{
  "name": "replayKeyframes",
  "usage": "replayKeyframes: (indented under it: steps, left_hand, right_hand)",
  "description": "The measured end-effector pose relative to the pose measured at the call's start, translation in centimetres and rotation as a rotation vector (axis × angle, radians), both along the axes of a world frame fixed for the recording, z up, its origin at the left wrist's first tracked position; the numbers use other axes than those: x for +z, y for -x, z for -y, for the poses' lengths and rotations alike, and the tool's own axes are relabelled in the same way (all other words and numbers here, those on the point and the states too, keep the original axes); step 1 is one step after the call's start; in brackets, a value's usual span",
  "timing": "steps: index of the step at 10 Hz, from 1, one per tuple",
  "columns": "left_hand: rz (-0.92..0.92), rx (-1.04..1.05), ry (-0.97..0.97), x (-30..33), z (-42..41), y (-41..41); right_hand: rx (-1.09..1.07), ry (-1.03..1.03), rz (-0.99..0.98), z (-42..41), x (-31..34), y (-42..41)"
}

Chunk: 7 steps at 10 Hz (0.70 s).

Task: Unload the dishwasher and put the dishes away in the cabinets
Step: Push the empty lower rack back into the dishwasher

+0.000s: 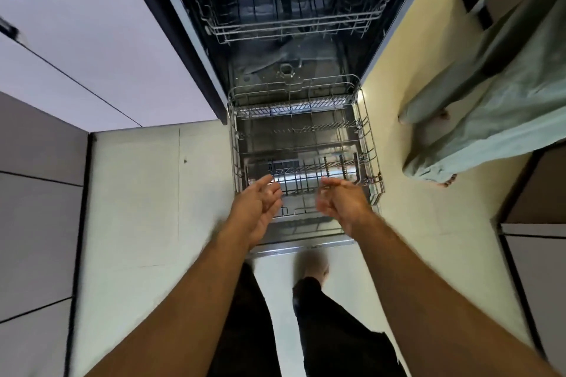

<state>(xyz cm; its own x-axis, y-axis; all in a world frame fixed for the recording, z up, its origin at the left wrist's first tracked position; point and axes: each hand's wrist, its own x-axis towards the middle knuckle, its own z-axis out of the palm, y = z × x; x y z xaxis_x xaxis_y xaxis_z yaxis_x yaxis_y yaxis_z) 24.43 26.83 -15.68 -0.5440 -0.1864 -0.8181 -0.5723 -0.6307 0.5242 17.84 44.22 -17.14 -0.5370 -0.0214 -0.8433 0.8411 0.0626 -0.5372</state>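
The dishwasher (196, 40) stands open ahead of me, its door (303, 246) folded down flat. The lower wire rack (369, 144) is pulled out over the door, and I see no dishes in it. The upper rack (294, 26) sits inside the tub and also looks bare. My left hand (258, 208) and my right hand (341, 200) hover side by side above the rack's front edge, palms facing each other, fingers relaxed and holding nothing. Both hands are slightly blurred.
White cabinet fronts (76, 40) run along the left, grey ones (36, 223) lower left. A second person in light green trousers (477, 119) stands barefoot on the floor to the right of the rack. More cabinets (539, 254) line the right. My own legs are below the door.
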Motion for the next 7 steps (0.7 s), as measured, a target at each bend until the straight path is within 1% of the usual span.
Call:
replayKeyframes:
  steps: [1,3,4,6,7]
  left_hand:
    - [0.020,0.020,-0.024,-3.9,-0.6,0.7]
    - [0.119,0.032,-0.097,-11.9,-3.4,0.3]
    - [0.158,0.058,-0.115,-14.9,-3.7,0.4]
    - [0.249,0.096,-0.146,-19.8,-3.4,0.1]
    - [0.321,0.057,-0.134,-21.6,-3.9,0.6]
  right_hand:
    - [-0.035,0.004,0.008,0.5,-3.8,-0.2]
    - [-0.119,-0.010,0.052,1.5,-12.8,-0.7]
    - [-0.235,0.021,0.151,2.6,-16.2,-1.1]
    - [-0.425,-0.093,0.236,3.8,-22.0,-1.4]
    - [-0.519,-0.156,0.277,5.0,-22.6,-0.8]
